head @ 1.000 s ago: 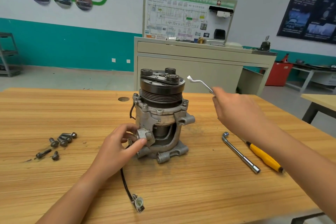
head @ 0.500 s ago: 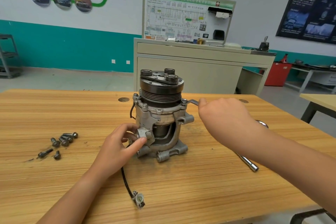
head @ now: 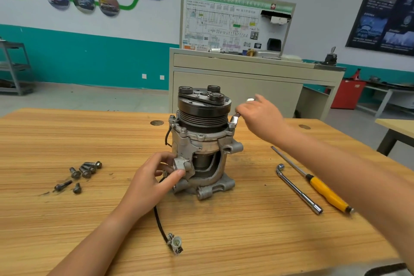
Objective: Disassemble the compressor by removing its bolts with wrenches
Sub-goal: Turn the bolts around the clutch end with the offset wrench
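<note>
Compressor (head: 202, 141) stands upright in the middle of the wooden tabletop (head: 67, 136), with its black wheel on top.

The left hand (head: 154, 177) is at the low front of the compressor. Its thumb and fingers pinch a metal lug there to keep the body from moving. The right hand (head: 259, 116) is up by the right side of the compressor, with its fingers curled round a small bent wrench (head: 235, 119).

A long bent wrench (head: 298, 188) and a yellow-handled tool (head: 324, 190) lie to the right of the compressor. They touch nothing.

The end of the small wrench sits on a bolt (head: 231, 125) on the rim at the right of the compressor, just under the black wheel. I think this bolt is the one being worked loose now. More bolts show on the same rim, so the job looks about half done.

To do it well, I would push the wrench all the way down on the bolt head so it cannot slip off. I would turn it slowly and in short swings, because the black wheel is very close. The left hand should hold hard, or the compressor may spin or tip.

Loose bolts (head: 83, 172) lie in a little bunch well to the left of the compressor. That looks like a good spot for this one too.
</note>
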A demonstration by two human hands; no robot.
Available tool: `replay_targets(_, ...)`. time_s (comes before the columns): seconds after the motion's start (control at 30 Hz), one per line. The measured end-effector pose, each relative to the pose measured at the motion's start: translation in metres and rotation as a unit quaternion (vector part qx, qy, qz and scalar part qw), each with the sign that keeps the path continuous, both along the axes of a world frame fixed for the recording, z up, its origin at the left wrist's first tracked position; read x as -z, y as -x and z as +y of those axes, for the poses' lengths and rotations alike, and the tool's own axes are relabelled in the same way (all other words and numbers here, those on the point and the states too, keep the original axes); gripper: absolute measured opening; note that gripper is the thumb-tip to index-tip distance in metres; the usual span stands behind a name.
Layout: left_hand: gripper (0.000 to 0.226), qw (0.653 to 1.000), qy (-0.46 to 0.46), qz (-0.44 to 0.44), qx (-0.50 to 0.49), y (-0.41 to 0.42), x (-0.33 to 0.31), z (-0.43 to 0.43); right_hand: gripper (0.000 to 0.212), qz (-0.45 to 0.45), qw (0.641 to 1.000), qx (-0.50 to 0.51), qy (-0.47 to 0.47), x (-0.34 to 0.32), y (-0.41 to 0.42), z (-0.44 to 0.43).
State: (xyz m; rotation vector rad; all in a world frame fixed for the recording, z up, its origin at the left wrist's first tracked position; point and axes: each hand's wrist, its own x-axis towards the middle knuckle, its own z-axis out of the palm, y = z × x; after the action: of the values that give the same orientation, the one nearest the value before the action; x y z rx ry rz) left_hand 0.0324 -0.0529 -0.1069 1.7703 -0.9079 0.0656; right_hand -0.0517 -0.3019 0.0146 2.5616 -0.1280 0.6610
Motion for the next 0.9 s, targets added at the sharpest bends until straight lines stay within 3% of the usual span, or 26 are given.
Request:
replay_targets(0.07,0.028,1.0,0.004,-0.002,-0.001,0.001,0.001,0.0,0.022,-0.084,0.994,-0.059,-0.035,0.01,-0.012,0.004)
replay_targets(0.17,0.028,1.0,0.006,-0.008,-0.001,0.001,0.001,0.0,0.016,-0.131,0.985,-0.066,-0.089,0.011,-0.008,0.008)
replay_targets(0.27,0.029,1.0,0.01,-0.017,-0.004,0.0,0.001,0.001,0.016,-0.23,0.947,-0.046,-0.221,-0.001,0.019,0.008)
replay_targets(0.37,0.029,1.0,0.011,-0.023,-0.006,0.001,0.002,-0.001,0.018,-0.206,0.932,-0.056,-0.292,-0.006,0.058,0.018)
replay_targets(0.53,0.028,1.0,0.005,-0.028,-0.013,-0.001,0.001,-0.002,0.028,-0.022,0.986,0.09,-0.142,-0.002,0.09,0.044)
replay_targets(0.77,0.029,0.999,0.006,-0.038,-0.011,0.0,0.0,-0.001,0.022,0.074,0.975,0.205,-0.052,-0.011,0.074,0.066)
replay_targets(0.9,0.027,0.999,0.006,-0.039,-0.008,0.0,0.0,-0.002,0.029,0.149,0.966,0.209,0.026,-0.02,0.072,0.091)
